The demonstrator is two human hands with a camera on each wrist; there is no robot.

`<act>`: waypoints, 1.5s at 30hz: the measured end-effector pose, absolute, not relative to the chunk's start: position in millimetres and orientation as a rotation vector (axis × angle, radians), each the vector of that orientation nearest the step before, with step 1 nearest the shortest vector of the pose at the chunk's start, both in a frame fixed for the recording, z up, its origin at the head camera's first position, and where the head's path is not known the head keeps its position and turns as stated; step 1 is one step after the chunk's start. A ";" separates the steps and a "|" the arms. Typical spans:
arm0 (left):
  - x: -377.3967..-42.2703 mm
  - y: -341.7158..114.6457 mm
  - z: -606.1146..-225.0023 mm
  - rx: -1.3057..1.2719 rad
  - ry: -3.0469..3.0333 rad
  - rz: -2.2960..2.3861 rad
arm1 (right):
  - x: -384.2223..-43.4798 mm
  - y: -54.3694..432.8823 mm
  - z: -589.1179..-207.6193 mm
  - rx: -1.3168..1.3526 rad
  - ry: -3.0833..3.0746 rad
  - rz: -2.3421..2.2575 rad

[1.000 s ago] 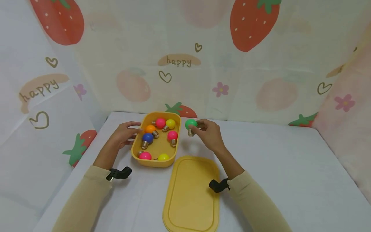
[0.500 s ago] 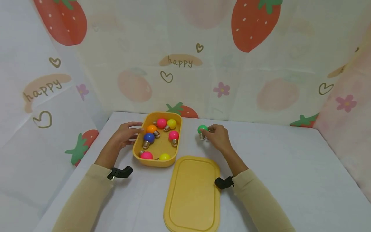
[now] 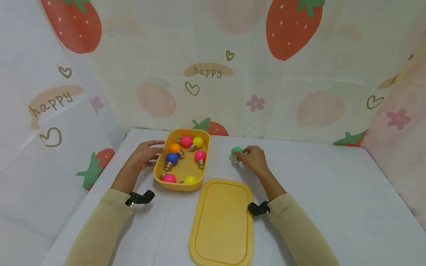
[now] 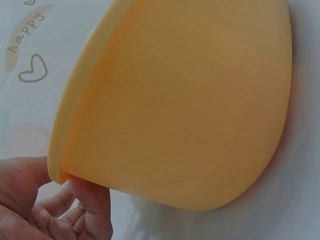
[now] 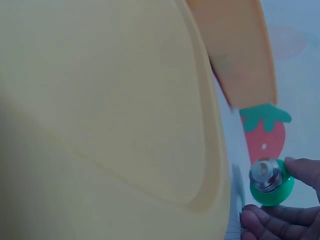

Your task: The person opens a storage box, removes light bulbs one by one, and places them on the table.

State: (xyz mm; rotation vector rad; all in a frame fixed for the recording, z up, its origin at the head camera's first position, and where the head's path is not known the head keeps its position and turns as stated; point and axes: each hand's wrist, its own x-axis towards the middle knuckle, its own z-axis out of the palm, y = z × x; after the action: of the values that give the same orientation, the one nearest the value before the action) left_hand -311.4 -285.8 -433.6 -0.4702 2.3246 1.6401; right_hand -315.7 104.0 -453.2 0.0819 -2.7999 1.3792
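Observation:
My right hand [image 3: 254, 159] pinches a green light bulb [image 3: 237, 150] over the white table, right of the yellow box; its metal base points down. In the right wrist view the bulb [image 5: 271, 189] sits between thumb and fingers; whether it touches the table I cannot tell. At the box's left side my left hand [image 3: 143, 155] holds the rim. In the left wrist view one digit of this hand [image 4: 95, 205] lies under the rim of the box [image 4: 175, 110] and another reaches its edge. Several pink, yellow, orange and blue bulbs, such as the blue bulb [image 3: 172, 158], lie inside the box [image 3: 181, 187].
A flat yellow lid [image 3: 222, 221] lies on the white table [image 3: 319, 199] in front of the box, between the forearms. Strawberry-printed cloth [image 3: 283, 92] stands as a wall at the back and sides, close behind the box.
My right hand has carried the green bulb to the right, away from the box, and lowered it toward the table. The left hand stays at the box.

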 end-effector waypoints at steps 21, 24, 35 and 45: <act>-312.4 -287.6 -431.9 -0.382 2.405 1.561 | -316.0 106.7 -446.6 0.073 -2.942 1.299; -312.4 -287.3 -432.0 -0.378 2.422 1.544 | -316.1 106.8 -446.5 0.060 -2.948 1.300; -310.8 -286.5 -430.2 -0.387 2.420 1.538 | -315.7 107.2 -445.6 0.071 -2.947 1.300; -311.5 -287.2 -431.6 -0.387 2.412 1.553 | -314.8 106.3 -445.0 0.038 -2.957 1.299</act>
State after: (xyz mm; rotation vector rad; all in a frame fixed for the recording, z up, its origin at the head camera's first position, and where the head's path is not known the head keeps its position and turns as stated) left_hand -311.5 -287.2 -431.6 -0.3870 2.4115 1.5528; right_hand -314.8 106.3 -445.0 0.0377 -2.9568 1.2989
